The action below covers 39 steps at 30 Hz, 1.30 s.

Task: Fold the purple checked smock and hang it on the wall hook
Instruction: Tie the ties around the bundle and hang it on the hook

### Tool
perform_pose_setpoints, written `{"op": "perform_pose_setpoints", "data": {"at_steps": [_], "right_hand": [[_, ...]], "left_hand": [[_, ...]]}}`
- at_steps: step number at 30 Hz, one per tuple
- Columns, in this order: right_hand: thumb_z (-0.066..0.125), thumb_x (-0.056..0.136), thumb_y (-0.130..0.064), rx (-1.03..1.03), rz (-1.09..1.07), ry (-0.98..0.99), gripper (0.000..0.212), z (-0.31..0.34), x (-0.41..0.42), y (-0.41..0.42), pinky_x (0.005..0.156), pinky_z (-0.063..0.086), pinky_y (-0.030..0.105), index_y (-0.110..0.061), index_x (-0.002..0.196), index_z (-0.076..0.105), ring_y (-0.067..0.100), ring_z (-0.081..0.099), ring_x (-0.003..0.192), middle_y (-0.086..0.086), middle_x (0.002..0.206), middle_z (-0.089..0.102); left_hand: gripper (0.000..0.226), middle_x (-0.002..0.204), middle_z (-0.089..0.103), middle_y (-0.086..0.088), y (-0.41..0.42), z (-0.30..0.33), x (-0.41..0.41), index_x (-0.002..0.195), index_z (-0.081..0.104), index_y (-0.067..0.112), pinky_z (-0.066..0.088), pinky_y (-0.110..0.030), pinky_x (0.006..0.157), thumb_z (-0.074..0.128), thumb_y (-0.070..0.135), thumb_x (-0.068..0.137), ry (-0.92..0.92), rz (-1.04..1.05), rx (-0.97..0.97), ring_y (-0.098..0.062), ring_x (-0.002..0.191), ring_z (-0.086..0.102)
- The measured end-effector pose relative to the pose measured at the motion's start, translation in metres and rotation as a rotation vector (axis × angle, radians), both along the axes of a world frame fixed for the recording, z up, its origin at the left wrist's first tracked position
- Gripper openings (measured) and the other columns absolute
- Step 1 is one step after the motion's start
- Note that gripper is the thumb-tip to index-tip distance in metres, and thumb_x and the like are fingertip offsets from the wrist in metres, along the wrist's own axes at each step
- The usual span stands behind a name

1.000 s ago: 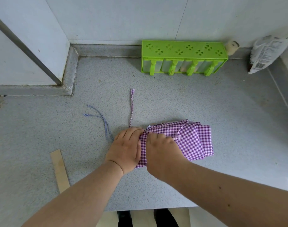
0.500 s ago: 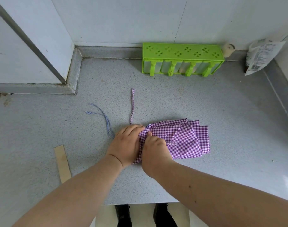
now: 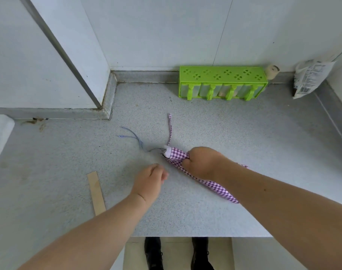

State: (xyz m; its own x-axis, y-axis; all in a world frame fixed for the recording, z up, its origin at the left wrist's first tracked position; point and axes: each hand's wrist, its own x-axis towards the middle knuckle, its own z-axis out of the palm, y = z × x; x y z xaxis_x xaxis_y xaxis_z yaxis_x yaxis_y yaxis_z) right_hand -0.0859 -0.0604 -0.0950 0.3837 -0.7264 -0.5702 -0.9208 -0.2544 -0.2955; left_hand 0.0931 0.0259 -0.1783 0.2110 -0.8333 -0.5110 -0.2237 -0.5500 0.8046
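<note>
Purple checked smock (image 3: 215,185) bunched in right hand (image 3: 202,162) grip; left hand (image 3: 149,181) loosely curled, empty.

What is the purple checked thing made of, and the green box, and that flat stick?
The smock looks like thin woven cloth: it bunches softly in the right hand. The green box looks like glossy moulded plastic, with cut-out holes on top. The flat stick seems to be pale, matt, bare wood.
</note>
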Motion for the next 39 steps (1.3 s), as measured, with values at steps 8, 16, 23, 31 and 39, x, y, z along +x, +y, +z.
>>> {"op": "perform_pose_setpoints", "data": {"at_steps": [8,16,23,31,39], "right_hand": [[0.039,0.103,-0.026,0.353,-0.438,-0.41,0.039,0.03,-0.036,-0.007,0.099,0.056,0.04,-0.003,0.108,0.07,0.027,0.074,0.1,0.011,0.104,0.077],[0.041,0.098,-0.016,0.507,-0.969,-0.671,0.034,0.015,-0.063,0.007,0.103,0.052,0.047,-0.008,0.119,0.066,0.033,0.071,0.11,0.012,0.11,0.079],[0.038,0.099,-0.016,0.466,-1.16,-0.729,0.038,-0.003,-0.075,0.01,0.104,0.052,0.051,-0.005,0.124,0.064,0.036,0.072,0.107,0.016,0.108,0.078],[0.038,0.104,-0.02,0.423,-1.313,-0.71,0.028,-0.018,-0.082,0.01,0.104,0.052,0.052,-0.012,0.113,0.063,0.035,0.07,0.106,0.016,0.111,0.075],[0.04,0.105,-0.036,0.397,-1.226,-0.504,0.047,-0.042,-0.082,0.013,0.109,0.05,0.051,-0.008,0.139,0.057,0.034,0.066,0.115,0.014,0.127,0.069]], "left_hand": [[0.065,0.135,0.072,-0.01,-0.038,0.034,-0.029,0.14,0.066,0.021,0.05,-0.055,0.112,0.031,0.065,0.107,0.771,0.182,0.158,-0.032,0.127,0.067],[0.042,0.119,0.079,-0.014,-0.04,0.046,-0.04,0.127,0.072,0.007,0.054,-0.051,0.107,0.041,0.03,0.112,0.757,0.411,0.177,-0.033,0.114,0.074],[0.04,0.109,0.082,-0.004,-0.024,0.025,-0.033,0.128,0.067,0.011,0.056,-0.041,0.092,0.038,0.036,0.115,0.643,0.412,0.199,-0.027,0.11,0.073],[0.026,0.119,0.075,0.014,-0.004,0.031,-0.026,0.121,0.069,0.045,0.057,-0.026,0.092,0.045,0.037,0.112,0.114,0.066,-0.09,-0.005,0.099,0.073],[0.049,0.152,0.059,0.009,-0.02,0.055,-0.041,0.142,0.066,0.029,0.028,-0.041,0.128,0.032,0.04,0.108,-0.656,-0.868,-0.609,-0.011,0.142,0.047]]}}
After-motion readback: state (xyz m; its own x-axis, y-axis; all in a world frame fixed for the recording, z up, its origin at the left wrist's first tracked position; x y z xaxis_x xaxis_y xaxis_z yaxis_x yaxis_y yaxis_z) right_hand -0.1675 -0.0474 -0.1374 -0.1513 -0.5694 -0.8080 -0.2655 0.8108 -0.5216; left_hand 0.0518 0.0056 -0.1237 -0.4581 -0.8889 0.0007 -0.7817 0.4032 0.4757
